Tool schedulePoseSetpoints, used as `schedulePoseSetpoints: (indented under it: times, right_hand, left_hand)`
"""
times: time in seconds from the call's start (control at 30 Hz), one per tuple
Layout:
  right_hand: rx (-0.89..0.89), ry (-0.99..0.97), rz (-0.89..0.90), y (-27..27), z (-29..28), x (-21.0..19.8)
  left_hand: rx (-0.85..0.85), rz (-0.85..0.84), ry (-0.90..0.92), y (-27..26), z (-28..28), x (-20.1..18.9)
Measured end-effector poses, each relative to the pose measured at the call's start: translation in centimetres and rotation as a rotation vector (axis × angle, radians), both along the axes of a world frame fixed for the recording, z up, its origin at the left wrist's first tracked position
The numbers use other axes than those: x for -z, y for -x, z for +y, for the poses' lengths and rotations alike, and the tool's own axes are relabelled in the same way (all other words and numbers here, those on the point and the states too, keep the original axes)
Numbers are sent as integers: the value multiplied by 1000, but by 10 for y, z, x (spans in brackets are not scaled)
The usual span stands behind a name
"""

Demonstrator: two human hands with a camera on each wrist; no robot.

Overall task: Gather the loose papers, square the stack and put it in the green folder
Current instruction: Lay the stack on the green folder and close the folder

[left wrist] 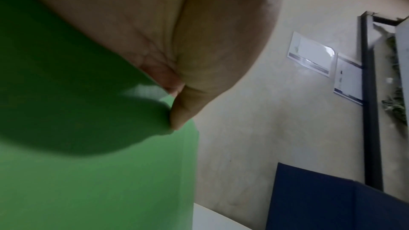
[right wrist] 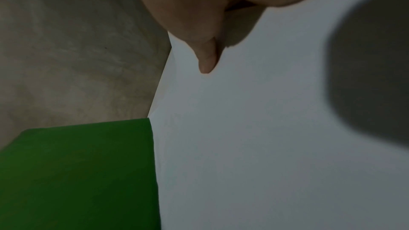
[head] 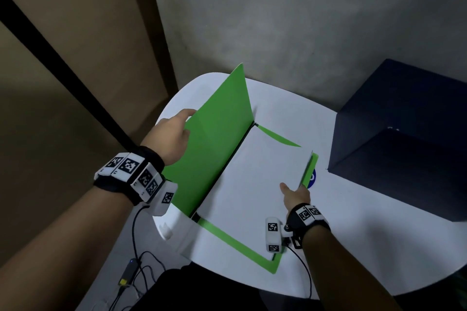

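Observation:
The green folder [head: 214, 139] lies open on the white table [head: 341, 235], its left cover raised at a slant. My left hand [head: 185, 121] grips that cover at its outer edge, with the fingers hidden behind it. In the left wrist view the thumb [left wrist: 177, 120] presses on the green folder [left wrist: 88, 181]. The white paper stack [head: 252, 179] rests on the folder's right half, close to the spine. My right hand [head: 294, 188] pinches the stack's right edge, thumb on top. The right wrist view shows that thumb [right wrist: 208, 62] on the paper stack [right wrist: 265, 128] beside the green folder [right wrist: 77, 172].
A dark blue box [head: 404, 139] stands at the table's right, close to the folder's far right corner. A round blue sticker [head: 312, 177] shows just past the folder's edge. Cables [head: 136, 272] hang below the table's near left edge. A grey wall runs behind the table.

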State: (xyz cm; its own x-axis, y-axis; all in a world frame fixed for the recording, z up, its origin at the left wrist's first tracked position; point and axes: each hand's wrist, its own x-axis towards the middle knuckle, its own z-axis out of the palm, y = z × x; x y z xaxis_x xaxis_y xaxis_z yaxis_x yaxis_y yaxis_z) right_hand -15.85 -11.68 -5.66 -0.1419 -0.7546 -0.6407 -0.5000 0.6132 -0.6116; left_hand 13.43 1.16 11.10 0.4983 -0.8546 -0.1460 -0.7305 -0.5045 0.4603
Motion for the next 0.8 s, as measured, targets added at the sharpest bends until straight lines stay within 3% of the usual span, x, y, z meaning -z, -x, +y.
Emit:
schedulePoseSetpoints:
  times: [0.17, 0.53, 0.67, 0.8]
  right_hand:
    - [0, 17, 38, -2, 2, -2]
    - [-139, 121, -43, -1, 3, -10]
    - [-114, 105, -65, 9, 1, -12]
    - [1, 81, -212, 19, 5, -15]
  left_hand:
    - [62, -6, -139, 13, 12, -15]
    - [243, 201, -126, 50, 26, -16]
    - [263, 210, -101, 74, 24, -17]
    - [366, 220, -104, 109, 16, -4]
